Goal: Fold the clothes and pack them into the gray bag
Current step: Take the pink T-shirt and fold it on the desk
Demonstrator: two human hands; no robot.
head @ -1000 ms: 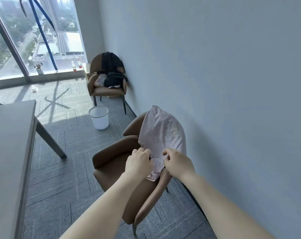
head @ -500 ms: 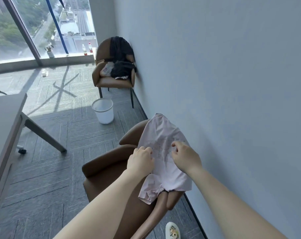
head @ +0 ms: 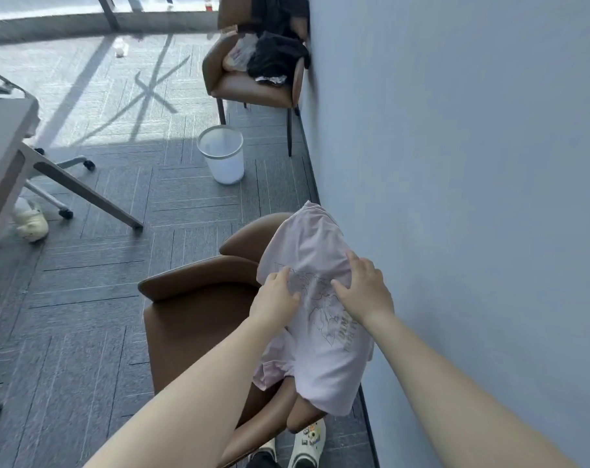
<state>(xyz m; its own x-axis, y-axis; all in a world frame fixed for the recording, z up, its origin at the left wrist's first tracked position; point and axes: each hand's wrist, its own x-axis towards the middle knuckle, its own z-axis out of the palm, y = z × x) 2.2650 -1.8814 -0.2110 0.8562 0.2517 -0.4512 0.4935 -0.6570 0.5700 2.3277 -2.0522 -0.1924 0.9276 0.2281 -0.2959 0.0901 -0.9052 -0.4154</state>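
Fabric of the pale pink T-shirt (head: 315,336) drapes over the backrest of the nearer brown chair (head: 199,319), which serves as a smoothing support. Left hand (head: 276,300) and right hand (head: 364,292) lie on it with fingers straight and released, apparently flattening it for folding. No gray bag shows.

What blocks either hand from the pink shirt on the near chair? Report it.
Nothing visible. The left hand and right hand both already rest on the pink shirt draped over the near chair's back.
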